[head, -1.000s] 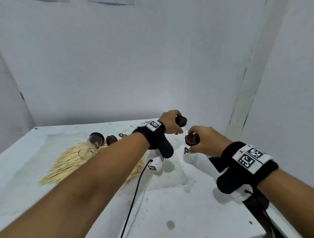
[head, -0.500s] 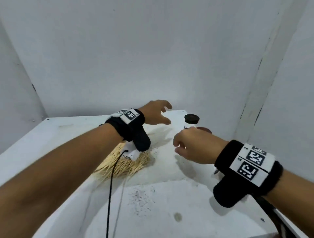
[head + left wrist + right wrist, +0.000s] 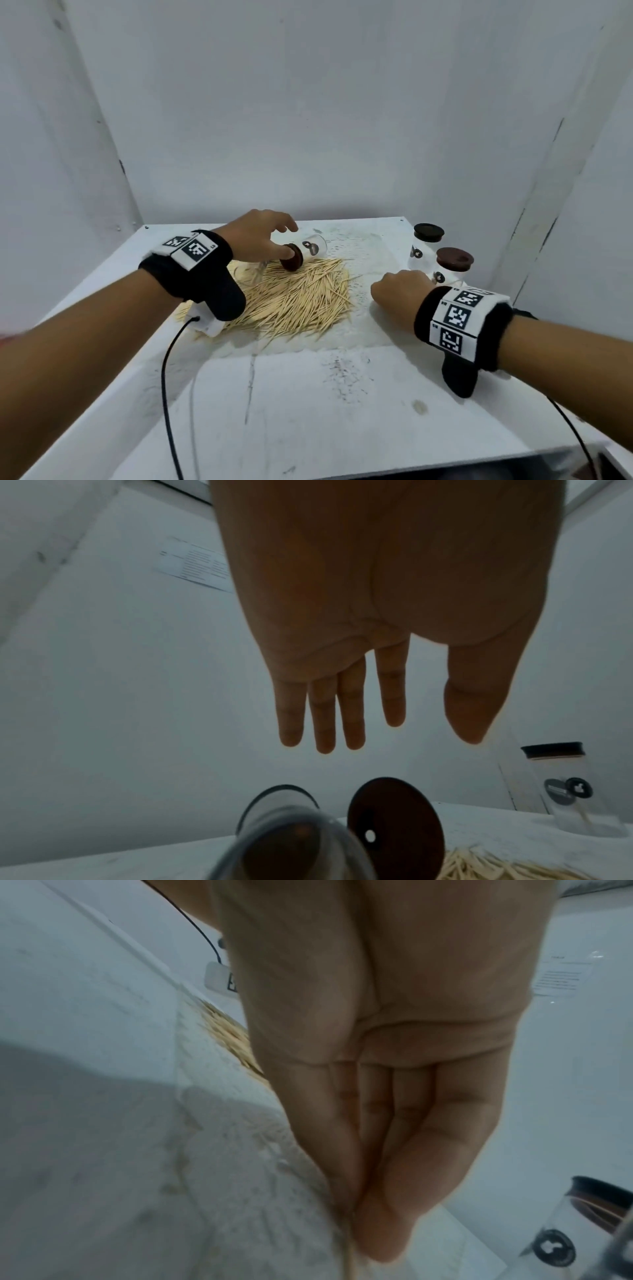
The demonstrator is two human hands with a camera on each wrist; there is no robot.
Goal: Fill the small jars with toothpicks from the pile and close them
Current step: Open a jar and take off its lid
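A pile of toothpicks (image 3: pixel 298 298) lies mid-table. My left hand (image 3: pixel 286 241) hovers open over the pile's far edge, fingers straight (image 3: pixel 352 723), holding nothing. Below it a brown lid (image 3: pixel 292 262) (image 3: pixel 394 829) stands on edge beside a clear open jar (image 3: pixel 314 247) lying on its side. A second open jar (image 3: pixel 291 840) lies under my wrist. My right hand (image 3: pixel 380 291) sits low at the pile's right edge, thumb and fingers pinching a thin pale toothpick (image 3: pixel 347 1259). Two closed jars stand at the right, one black-lidded (image 3: pixel 428 233), one brown-lidded (image 3: pixel 455 259).
The white table (image 3: pixel 308 411) sits in a corner, with walls close behind and on both sides. Black cables (image 3: pixel 168 377) trail from both wrists over the near part. The closed jars stand just beyond my right hand, near the right wall.
Both hands have let go of the lidded jars, which now stand by themselves at the right. My left hand swung left over the pile and opened. My right hand dropped to the pile's edge.
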